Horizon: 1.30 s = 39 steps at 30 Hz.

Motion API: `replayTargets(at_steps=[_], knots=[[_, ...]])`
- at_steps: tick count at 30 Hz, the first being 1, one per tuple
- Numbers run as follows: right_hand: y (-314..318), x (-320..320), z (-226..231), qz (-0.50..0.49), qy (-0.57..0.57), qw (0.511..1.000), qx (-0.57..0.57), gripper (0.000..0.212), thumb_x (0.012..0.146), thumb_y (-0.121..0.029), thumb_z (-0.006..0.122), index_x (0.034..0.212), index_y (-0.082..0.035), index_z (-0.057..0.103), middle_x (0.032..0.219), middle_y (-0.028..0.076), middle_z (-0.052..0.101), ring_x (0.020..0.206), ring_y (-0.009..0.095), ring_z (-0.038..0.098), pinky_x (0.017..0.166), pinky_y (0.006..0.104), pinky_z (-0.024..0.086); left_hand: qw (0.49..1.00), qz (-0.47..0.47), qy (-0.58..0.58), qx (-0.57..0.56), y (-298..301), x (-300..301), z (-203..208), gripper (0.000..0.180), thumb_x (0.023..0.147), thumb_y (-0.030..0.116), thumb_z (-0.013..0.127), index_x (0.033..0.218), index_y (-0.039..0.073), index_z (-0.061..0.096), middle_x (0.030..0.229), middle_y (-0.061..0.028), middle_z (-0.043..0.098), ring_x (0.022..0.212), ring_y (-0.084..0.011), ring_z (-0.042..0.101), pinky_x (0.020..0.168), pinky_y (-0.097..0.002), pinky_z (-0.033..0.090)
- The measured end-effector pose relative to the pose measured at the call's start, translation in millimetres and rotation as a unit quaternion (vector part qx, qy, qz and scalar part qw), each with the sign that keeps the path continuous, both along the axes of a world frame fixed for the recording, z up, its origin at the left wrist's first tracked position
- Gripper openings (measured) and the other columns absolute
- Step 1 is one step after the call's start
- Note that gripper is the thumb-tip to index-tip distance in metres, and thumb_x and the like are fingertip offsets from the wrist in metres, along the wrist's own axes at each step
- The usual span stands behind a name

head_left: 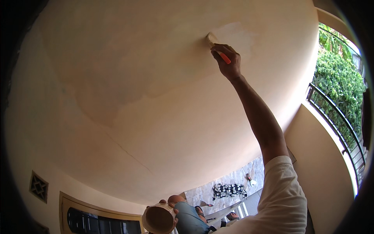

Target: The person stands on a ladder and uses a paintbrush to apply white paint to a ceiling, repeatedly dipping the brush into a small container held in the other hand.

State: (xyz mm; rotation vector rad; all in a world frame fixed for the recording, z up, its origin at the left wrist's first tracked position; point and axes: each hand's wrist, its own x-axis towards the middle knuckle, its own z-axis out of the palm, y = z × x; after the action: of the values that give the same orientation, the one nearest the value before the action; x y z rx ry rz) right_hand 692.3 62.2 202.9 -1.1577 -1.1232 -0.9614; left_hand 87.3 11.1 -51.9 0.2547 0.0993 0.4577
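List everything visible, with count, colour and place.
Broad plaster surface: one, cream, across middle
Orange-handled paintbrush: one, pale bristles, on surface
Round open container: one, beige, bottom centre
Square lattice vent: one, dark, left
Framed glass panel: one, black, bottom left
Low wall: one, cream, right
Metal railing: one, black, right
Leafy shrubbery: uncounted, green, beyond railing
Patterned cloth: one, black-and-white, on floor
Marbled floor: one, grey, lower centre
Clothed leg: one, blue, bottom centre
Sleeve: one, white, lower right
Right hand: one, on paintbrush
Left hand: one, on container
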Motion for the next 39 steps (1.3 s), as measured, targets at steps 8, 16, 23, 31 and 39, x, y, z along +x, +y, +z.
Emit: replayTargets(at_steps=[8, 16, 23, 31, 39], knots=[[-48.1, 50.7, 45.3, -0.201, -0.023, 0.967, 0.157, 0.012, 0.094, -0.017, 0.076, 0.105, -0.012, 0.079, 0.113, 0.007, 0.077, 0.101, 0.024, 0.073, 0.087, 0.0357, 0.057, 0.98, 0.024, 0.118, 0.158, 1.4, -6.0, -4.1, 0.068, 0.096, 0.059, 0.066, 0.145, 0.014, 0.05, 0.142, -0.0186, 0.049, 0.133, -0.041, 0.048, 0.094, -0.0554, 0.057], [-3.0, 19.7, 10.7, -0.052, 0.028, 0.997, 0.047, 0.012, 0.087, -0.012, 0.079, 0.099, -0.014, 0.076, 0.107, 0.004, 0.077, 0.099, 0.028, 0.072, 0.087, 0.0392, 0.057, 1.0, -0.005, 0.017, -0.022, -1.4, 3.8, 12.1, 0.071, 0.093, 0.064, 0.066, 0.142, 0.014, 0.053, 0.138, -0.0164, 0.053, 0.131, -0.0389, 0.05, 0.093, -0.0512, 0.057], [-8.5, 13.7, 39.1, -0.138, -0.011, 0.974, 0.178, 0.009, 0.089, -0.013, 0.078, 0.097, -0.016, 0.076, 0.107, 0.005, 0.075, 0.095, 0.027, 0.071, 0.081, 0.04, 0.058, 1.0, 0.014, 0.007, -0.014, -4.4, 1.1, 3.9, 0.068, 0.095, 0.062, 0.064, 0.141, 0.012, 0.054, 0.138, -0.0185, 0.052, 0.129, -0.0396, 0.051, 0.094, -0.0525, 0.056], [50.2, -25.3, 44.2, -0.168, -0.04, 0.983, 0.063, 0.016, 0.085, -0.011, 0.075, 0.098, -0.02, 0.077, 0.105, 0.003, 0.076, 0.091, 0.028, 0.07, 0.078, 0.0383, 0.057, 0.998, -0.021, -0.012, -0.058, -1.7, 11.6, 16.4, 0.066, 0.097, 0.059, 0.063, 0.142, 0.012, 0.053, 0.137, -0.0195, 0.052, 0.131, -0.0413, 0.048, 0.093, -0.0551, 0.056], [10.9, 0.9, 85.0, 0.39, 0.177, 0.895, 0.127, 0.017, 0.084, -0.005, 0.08, 0.099, 0.002, 0.074, 0.096, 0.009, 0.075, 0.089, 0.019, 0.072, 0.084, 0.0347, 0.061, 0.997, -0.005, 0.05, 0.065, 13.3, -9.9, -10.8, 0.068, 0.1, 0.056, 0.06, 0.149, 0.01, 0.047, 0.146, -0.0232, 0.044, 0.135, -0.0461, 0.044, 0.095, -0.0623, 0.055]])
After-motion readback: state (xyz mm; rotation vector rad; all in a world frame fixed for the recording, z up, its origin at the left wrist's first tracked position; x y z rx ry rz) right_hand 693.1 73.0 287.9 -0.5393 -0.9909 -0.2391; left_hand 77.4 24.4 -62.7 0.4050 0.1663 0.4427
